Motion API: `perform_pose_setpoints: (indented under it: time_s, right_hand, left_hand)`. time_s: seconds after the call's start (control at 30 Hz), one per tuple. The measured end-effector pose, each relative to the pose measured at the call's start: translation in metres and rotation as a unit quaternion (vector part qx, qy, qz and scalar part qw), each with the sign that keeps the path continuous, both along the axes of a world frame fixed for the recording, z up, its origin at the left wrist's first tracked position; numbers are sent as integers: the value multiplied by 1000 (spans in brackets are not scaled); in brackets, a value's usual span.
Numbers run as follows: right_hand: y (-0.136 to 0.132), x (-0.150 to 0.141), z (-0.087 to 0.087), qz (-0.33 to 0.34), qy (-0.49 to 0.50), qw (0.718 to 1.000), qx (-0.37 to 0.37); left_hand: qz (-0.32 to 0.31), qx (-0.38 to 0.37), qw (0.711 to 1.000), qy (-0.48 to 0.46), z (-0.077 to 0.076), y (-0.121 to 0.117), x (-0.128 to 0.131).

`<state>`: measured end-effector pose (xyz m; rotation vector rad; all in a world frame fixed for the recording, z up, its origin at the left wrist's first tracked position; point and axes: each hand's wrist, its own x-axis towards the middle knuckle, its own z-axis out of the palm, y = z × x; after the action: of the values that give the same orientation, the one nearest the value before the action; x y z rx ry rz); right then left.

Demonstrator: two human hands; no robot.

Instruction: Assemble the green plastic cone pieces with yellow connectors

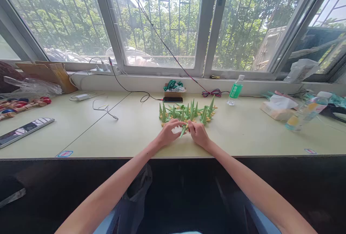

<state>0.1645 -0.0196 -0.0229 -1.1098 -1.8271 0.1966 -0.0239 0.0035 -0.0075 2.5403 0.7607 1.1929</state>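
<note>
Both of my hands rest on the pale table (113, 136), close together in front of me. My left hand (169, 132) and my right hand (198, 132) have their fingers curled and pinch a small green cone-shaped piece (183, 131) between them. Just behind my fingertips lies a heap of several more green cones with yellow bits (189, 112), some standing upright, some lying flat.
A black phone (172, 99) lies behind the heap. A green-labelled water bottle (235, 90) stands at the right, tissues (278, 106) and another bottle (305, 113) farther right. A tablet (24, 130), cables (105, 108) and a cardboard box (51, 73) are at the left.
</note>
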Motion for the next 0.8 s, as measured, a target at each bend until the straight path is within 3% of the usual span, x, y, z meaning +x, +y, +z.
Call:
perform_pose_setpoints:
  time_s: [0.2, 0.43, 0.6, 0.8]
  right_hand:
    - [2, 0, 1, -32, -37, 998, -41]
    - [1, 2, 3, -126, -58, 989, -43]
    - [-1, 2, 5, -138, -79, 985, -65]
    - [-1, 2, 4, -139, -103, 982, -73]
  left_hand:
    - [5, -1, 1000, -7, -1, 1, 0]
    - [73, -12, 997, 1, -6, 8, 2]
    - [118, -17, 992, 41, -12, 14, 2]
    - [119, -10, 991, 51, -17, 19, 1]
